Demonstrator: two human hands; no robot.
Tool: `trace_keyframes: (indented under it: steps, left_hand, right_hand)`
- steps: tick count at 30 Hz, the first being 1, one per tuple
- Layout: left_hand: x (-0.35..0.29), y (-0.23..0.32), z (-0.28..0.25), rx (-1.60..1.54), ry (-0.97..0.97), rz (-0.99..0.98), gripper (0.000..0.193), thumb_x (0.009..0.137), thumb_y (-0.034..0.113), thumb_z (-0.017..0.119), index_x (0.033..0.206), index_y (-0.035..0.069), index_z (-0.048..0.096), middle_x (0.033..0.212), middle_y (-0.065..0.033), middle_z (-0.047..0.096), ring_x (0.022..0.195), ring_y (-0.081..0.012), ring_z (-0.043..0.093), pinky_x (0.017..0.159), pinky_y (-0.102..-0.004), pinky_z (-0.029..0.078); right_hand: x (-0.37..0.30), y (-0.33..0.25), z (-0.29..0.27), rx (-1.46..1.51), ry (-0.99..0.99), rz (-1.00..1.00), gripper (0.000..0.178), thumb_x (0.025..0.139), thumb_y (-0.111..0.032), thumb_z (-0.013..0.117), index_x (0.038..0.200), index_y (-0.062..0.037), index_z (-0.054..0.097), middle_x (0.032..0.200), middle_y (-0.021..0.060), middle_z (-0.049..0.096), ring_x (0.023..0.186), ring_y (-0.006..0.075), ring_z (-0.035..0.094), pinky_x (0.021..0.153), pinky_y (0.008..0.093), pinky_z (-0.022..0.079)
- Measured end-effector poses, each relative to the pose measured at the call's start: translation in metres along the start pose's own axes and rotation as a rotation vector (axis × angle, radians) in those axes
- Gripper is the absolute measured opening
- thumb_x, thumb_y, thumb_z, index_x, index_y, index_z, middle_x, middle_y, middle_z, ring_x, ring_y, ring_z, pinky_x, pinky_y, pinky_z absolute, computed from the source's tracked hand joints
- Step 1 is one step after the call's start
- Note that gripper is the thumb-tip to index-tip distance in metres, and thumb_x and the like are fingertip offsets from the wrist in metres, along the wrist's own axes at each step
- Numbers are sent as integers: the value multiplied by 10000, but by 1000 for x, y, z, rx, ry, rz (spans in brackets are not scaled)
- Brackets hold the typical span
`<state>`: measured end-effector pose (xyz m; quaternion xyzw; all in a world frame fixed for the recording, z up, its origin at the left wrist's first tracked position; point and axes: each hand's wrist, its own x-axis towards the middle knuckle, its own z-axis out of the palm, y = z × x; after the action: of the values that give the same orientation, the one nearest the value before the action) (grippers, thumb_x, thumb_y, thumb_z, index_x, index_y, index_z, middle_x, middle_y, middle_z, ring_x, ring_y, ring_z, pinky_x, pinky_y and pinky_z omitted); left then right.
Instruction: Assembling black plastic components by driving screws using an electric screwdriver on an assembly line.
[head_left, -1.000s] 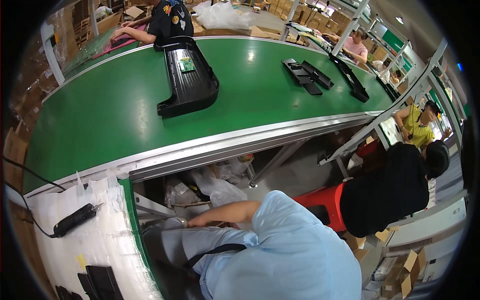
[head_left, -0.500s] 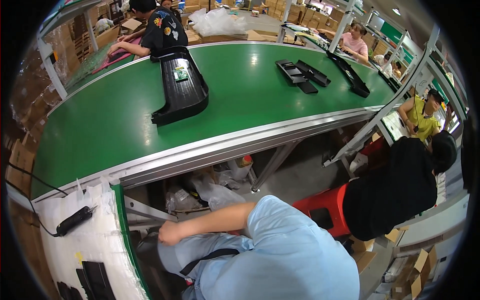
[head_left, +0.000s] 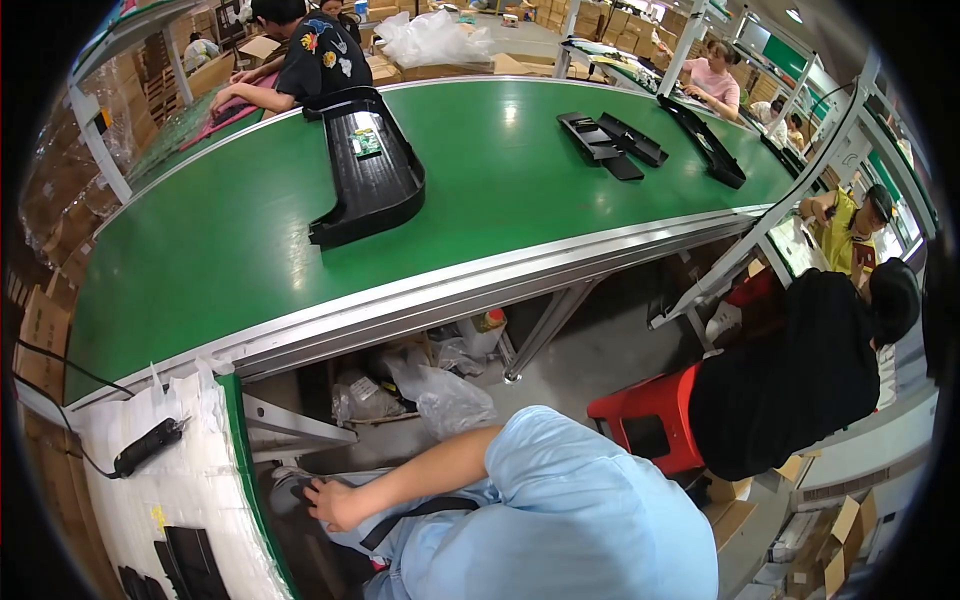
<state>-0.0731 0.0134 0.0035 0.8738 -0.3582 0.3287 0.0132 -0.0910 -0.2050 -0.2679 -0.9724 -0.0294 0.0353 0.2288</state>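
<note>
My right hand (head_left: 340, 504) lies low over my bent leg, its fingers spread apart with nothing gripped. The fingertips reach the edge of a dark grey shape (head_left: 290, 492) by the leg, which I cannot make out. My right forearm (head_left: 430, 472) comes out of a light blue sleeve (head_left: 550, 450). A dark strap (head_left: 425, 515) lies across the blue cloth beneath it. My left hand is out of view. Nearest to the right hand is a white-padded table (head_left: 222, 480), carrying a black electric screwdriver (head_left: 147, 448) and flat black pieces (head_left: 193, 562).
A green conveyor belt (head_left: 480, 200) carries a black plastic housing (head_left: 375, 185) with a green circuit board (head_left: 367, 142), and several black parts (head_left: 612, 145). A metal leg (head_left: 545, 330) and plastic bags (head_left: 440, 390) are below. A red stool (head_left: 645, 420) supports a person in black (head_left: 780, 380).
My right hand has gone from a closed fist to spread fingers and moved slightly lower. The black housing and parts on the belt have shifted a little to the right.
</note>
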Motion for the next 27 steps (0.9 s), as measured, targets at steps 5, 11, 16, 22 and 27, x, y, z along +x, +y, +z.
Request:
trace_keyframes:
  steps: [5,11,16,22,27]
  left_hand:
    - [-9,-26,20,-50,-373,-219,728,851,528,598,1313,-12,443,1359,-252,411,1282,-424,356,1055,-531,306]
    - [4,-37,25,-67,-403,-276,738,847,525,602,1336,0,430,1379,-226,411,1283,-405,360,1062,-528,298]
    - [8,-51,28,-64,-310,-141,777,829,516,631,1365,2,403,1392,-242,392,1290,-401,350,1076,-519,276]
    - [-2,-50,45,-279,-302,-195,764,847,478,630,1370,-22,382,1389,-278,369,1282,-418,350,1079,-512,272]
    - [-3,-42,42,-234,-306,-235,759,866,510,587,1370,-18,378,1367,-275,390,1262,-417,376,1064,-501,297]
  right_hand:
    - [-7,-1,13,-65,97,-24,546,763,-424,620,1181,-74,585,1350,246,405,1195,437,409,879,519,426]
    - [-10,-1,15,-117,183,-31,534,754,-423,601,1149,-63,595,1340,261,406,1189,443,406,872,536,419]
    - [-12,-6,5,-148,188,-47,572,733,-408,608,1169,-38,579,1318,278,411,1200,447,392,871,537,416]
    - [-18,-4,4,-94,260,-55,654,702,-395,637,1232,-32,517,1305,261,398,1189,437,394,853,520,417]
    - [-24,-6,-1,-97,350,-86,740,658,-356,681,1286,-48,438,1239,224,401,1135,412,410,827,502,414]
